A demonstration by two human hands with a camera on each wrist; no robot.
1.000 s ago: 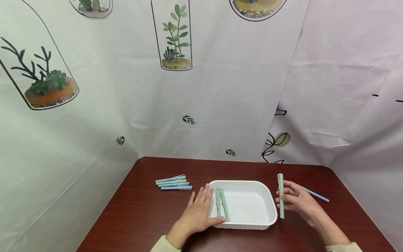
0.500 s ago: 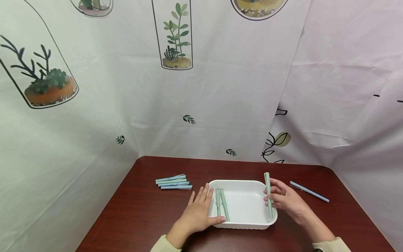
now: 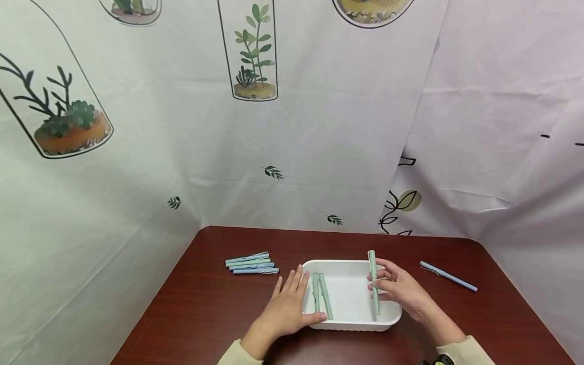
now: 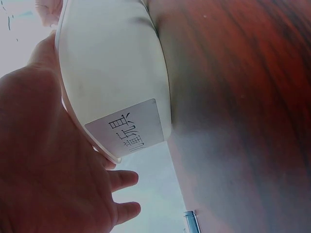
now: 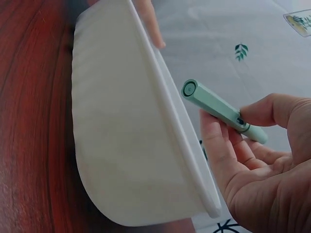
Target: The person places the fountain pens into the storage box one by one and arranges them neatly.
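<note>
A light green capped pen [image 3: 374, 284] is pinched between the thumb and fingers of my right hand [image 3: 403, 293], upright in the head view over the right part of a white plastic tray [image 3: 351, 326]. In the right wrist view the same pen [image 5: 216, 106] shows its round end beyond the tray's rim. Two more light green pens [image 3: 325, 296] lie side by side at the tray's left end. My left hand [image 3: 288, 309] rests on the tray's left rim with its fingers spread. The left wrist view shows a printed label [image 4: 127, 127] on the tray's outer wall.
Several blue and green pens [image 3: 252, 264] lie in a group on the dark red table [image 3: 191, 314], left of the tray. A single blue pen [image 3: 449, 276] lies at the right. A patterned cloth [image 3: 292, 132] hangs behind the table.
My right hand has moved left with the green pen, from beside the tray's right side to over its inside. The left hand has stayed on the rim.
</note>
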